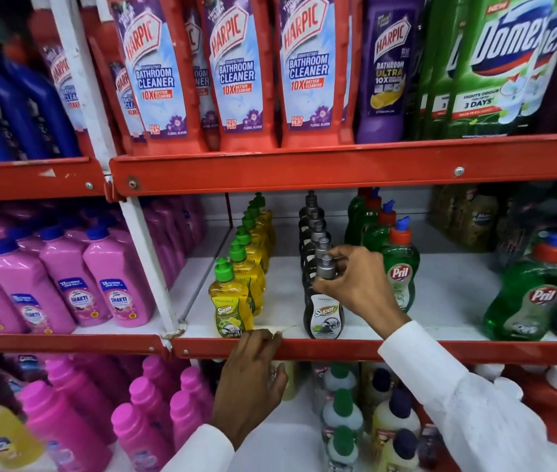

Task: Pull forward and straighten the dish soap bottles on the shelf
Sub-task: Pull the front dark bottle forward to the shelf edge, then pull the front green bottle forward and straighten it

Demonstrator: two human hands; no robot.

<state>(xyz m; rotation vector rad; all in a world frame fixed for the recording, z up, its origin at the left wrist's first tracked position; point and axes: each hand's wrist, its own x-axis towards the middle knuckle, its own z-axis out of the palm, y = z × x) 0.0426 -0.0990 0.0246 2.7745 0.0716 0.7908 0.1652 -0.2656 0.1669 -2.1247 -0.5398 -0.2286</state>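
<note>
On the middle shelf (406, 321) stand three rows of dish soap bottles running front to back. A row of yellow bottles with green caps (231, 306) is on the left. A row of black bottles with grey caps (323, 318) is in the centre. Green Pril bottles with red caps (401, 267) stand on the right. My right hand (355, 282) grips the neck and cap of the front black bottle, which stands upright at the shelf's front. My left hand (253, 373) rests on the red front edge of the shelf (321, 349), fingers curled over it, just below the front yellow bottle.
A larger green Pril bottle (529, 294) stands at the right front. Pink cleaner bottles (106, 284) fill the bay to the left. Red Harpic bottles (236, 73) and green Domex bottles (501, 63) crowd the shelf above. Several mixed bottles (365, 417) sit on the shelf below.
</note>
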